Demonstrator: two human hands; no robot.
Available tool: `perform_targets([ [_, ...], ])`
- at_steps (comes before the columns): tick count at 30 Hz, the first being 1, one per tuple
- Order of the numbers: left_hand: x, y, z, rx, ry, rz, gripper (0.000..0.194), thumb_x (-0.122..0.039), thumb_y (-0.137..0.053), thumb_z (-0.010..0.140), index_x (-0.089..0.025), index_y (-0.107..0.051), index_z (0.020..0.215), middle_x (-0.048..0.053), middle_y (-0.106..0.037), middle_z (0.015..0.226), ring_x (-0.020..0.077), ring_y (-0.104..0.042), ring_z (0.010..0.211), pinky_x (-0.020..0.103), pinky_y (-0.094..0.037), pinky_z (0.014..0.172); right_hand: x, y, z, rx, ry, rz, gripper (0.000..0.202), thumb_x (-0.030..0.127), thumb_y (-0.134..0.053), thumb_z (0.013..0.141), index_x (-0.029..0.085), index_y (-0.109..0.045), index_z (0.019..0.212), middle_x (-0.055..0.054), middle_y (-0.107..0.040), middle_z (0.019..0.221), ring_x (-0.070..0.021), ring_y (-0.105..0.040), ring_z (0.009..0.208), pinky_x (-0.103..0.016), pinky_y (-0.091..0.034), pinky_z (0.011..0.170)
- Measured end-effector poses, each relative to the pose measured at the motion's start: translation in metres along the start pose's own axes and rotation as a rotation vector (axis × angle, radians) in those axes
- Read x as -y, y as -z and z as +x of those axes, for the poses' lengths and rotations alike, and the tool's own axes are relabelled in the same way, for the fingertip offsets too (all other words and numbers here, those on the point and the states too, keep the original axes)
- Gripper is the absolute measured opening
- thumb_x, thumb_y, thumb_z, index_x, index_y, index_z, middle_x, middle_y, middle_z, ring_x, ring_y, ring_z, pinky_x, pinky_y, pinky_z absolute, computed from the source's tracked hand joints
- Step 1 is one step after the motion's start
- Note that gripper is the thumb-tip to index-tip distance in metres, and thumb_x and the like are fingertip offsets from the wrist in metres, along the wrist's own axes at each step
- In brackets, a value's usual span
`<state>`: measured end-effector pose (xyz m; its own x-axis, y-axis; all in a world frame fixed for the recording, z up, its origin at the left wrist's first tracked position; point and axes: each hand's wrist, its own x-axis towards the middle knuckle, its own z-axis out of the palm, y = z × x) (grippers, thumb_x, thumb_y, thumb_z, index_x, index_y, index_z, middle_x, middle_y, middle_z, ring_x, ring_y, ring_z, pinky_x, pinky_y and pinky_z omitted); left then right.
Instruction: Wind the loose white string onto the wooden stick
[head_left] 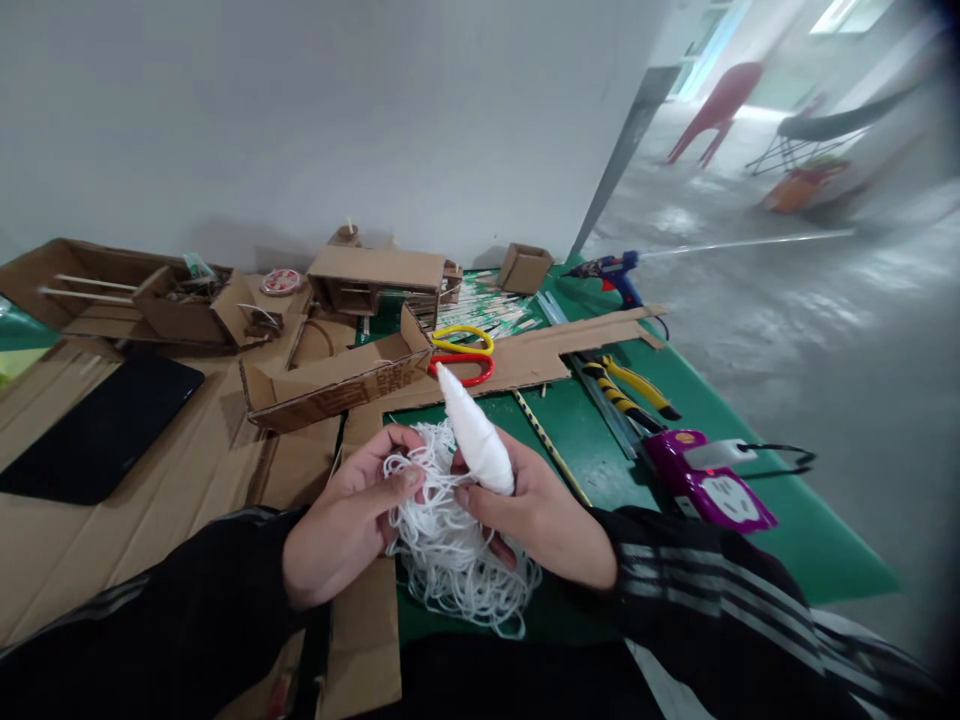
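Note:
A loose tangle of white string (457, 560) lies at the table's near side, partly lifted between both hands. My left hand (367, 490) pinches strands of it between thumb and fingers. A white cone-shaped spool of wound string (476, 430) sits in the crook of my right hand (532, 500), its narrow tip pointing up and away. The thumb and fingers of that hand also close on strands of the tangle. Some of the right fingers are hidden behind the string. Just beyond the cone are scissors (465, 355) with one yellow and one red handle.
Cardboard boxes (375, 270) and an open cardboard tray (337, 385) stand beyond my hands. A black tablet (105, 425) lies at left. On the right are a blue glue gun (619, 275), yellow-black pliers (626, 390) and a purple power strip (705, 480) with a plug.

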<state>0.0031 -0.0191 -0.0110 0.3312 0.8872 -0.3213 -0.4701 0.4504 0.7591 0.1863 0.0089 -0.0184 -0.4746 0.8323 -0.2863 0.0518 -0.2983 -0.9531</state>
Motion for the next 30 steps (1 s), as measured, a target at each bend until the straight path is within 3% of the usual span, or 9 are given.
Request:
perform_targets([
  [4,0.0009,0.0054,0.0004,0.107,0.001,0.137,0.033,-0.023,-0.072,0.077,-0.022,-0.049,0.1,0.0,-0.056,0.088,0.0118,-0.052,0.073,0.023,-0.042,0.067,0.0008,0.0,-0.0002,-0.014,0.002,0.005,0.024,0.023,-0.063,0.078,0.021,-0.049,0.097,0.009,-0.047,0.064,-0.0023,-0.037,0.033,-0.015,-0.037,0.028],
  [8,0.0035,0.0067,0.0047,0.012,-0.034,0.361,0.032,-0.017,-0.068,0.077,-0.022,-0.05,0.104,0.0,-0.058,0.093,0.0145,-0.054,0.084,0.026,-0.043,0.076,-0.0009,0.0004,0.0003,0.003,0.017,0.009,0.02,0.024,-0.061,0.08,0.021,-0.049,0.095,0.009,-0.046,0.061,-0.002,-0.036,0.033,-0.014,-0.037,0.028],
  [11,0.0035,0.0057,0.0079,-0.048,-0.007,0.388,0.025,-0.021,-0.064,0.081,-0.021,-0.051,0.102,0.0,-0.059,0.092,0.0143,-0.055,0.081,0.026,-0.043,0.072,-0.0023,0.0012,0.0008,0.011,0.021,0.011,0.021,0.023,-0.06,0.08,0.022,-0.048,0.097,0.009,-0.045,0.061,-0.0024,-0.036,0.034,-0.014,-0.037,0.028],
  [16,0.0018,0.0059,0.0076,-0.031,0.014,0.401,0.028,-0.025,-0.065,0.081,-0.021,-0.051,0.105,0.0,-0.06,0.087,0.0145,-0.056,0.079,0.025,-0.043,0.069,-0.003,0.0031,0.0015,0.019,0.023,0.016,0.026,0.023,-0.062,0.08,0.022,-0.048,0.102,0.009,-0.047,0.063,-0.0028,-0.037,0.035,-0.014,-0.038,0.029],
  [25,0.001,0.0044,0.0039,-0.064,-0.15,0.574,0.029,-0.032,-0.065,0.083,-0.02,-0.049,0.104,0.0,-0.06,0.092,0.014,-0.056,0.082,0.024,-0.045,0.072,0.0041,-0.0005,0.0008,0.13,0.016,-0.001,0.042,0.034,-0.068,0.08,0.022,-0.044,0.113,0.007,-0.049,0.07,-0.0025,-0.04,0.039,-0.014,-0.038,0.03],
  [30,0.0025,0.0024,0.0044,-0.083,-0.17,0.615,0.025,-0.03,-0.063,0.084,-0.02,-0.047,0.101,0.0,-0.058,0.091,0.0136,-0.055,0.084,0.023,-0.044,0.073,0.0019,-0.0011,0.0012,0.102,0.013,-0.014,0.043,0.034,-0.068,0.08,0.022,-0.044,0.113,0.007,-0.049,0.069,-0.003,-0.04,0.039,-0.015,-0.039,0.03],
])
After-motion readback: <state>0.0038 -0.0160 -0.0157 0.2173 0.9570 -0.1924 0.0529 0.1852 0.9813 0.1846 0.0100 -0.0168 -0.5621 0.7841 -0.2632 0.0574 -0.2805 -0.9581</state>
